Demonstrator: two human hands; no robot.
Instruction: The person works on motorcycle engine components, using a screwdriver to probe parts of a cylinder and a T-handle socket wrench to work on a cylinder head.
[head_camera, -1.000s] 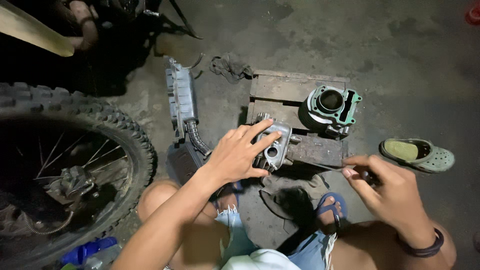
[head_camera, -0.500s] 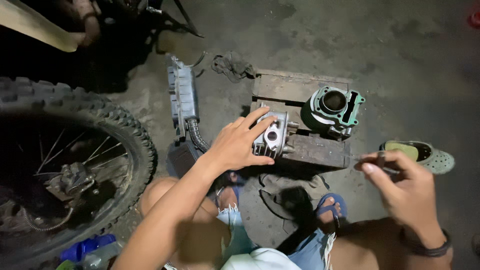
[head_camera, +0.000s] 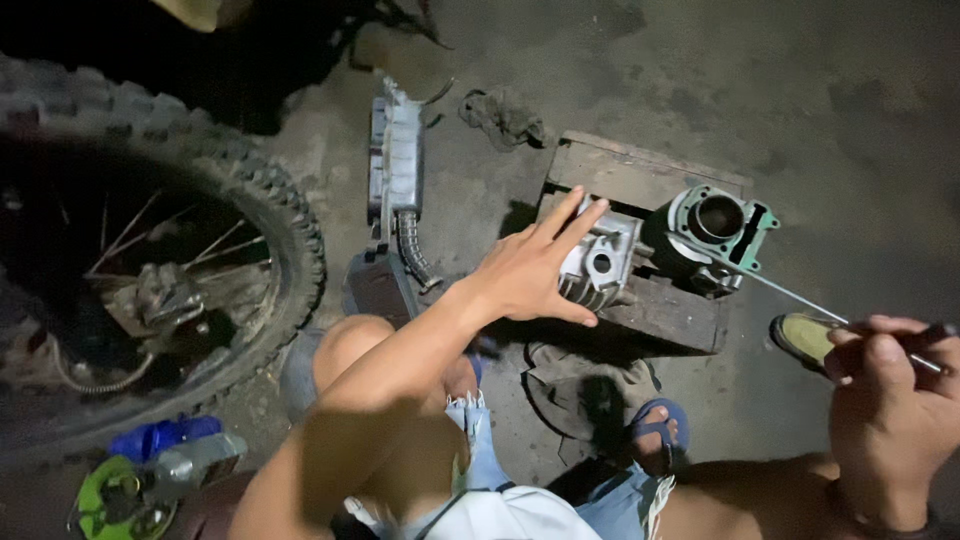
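Note:
My left hand (head_camera: 535, 268) rests on a silver metal cylinder head (head_camera: 600, 265) and steadies it on a low wooden pallet (head_camera: 640, 180). Beside it on the pallet stands a green engine cylinder (head_camera: 712, 232) with a round bore. My right hand (head_camera: 890, 400) is closed around the handle of a long thin screwdriver (head_camera: 800, 300). Its shaft points up and left toward the green cylinder, and the tip lies close to that cylinder's near edge.
A knobby motorcycle wheel (head_camera: 160, 250) fills the left side. A grey engine cover with a ribbed hose (head_camera: 395, 170) lies on the concrete floor. A rag (head_camera: 505, 115) lies behind it, a green clog (head_camera: 805, 335) at right, a blue bottle (head_camera: 160, 440) at lower left.
My right hand has moved right and lifted, bringing the screwdriver's long shaft into view pointing at the green cylinder. My left hand stays on the cylinder head.

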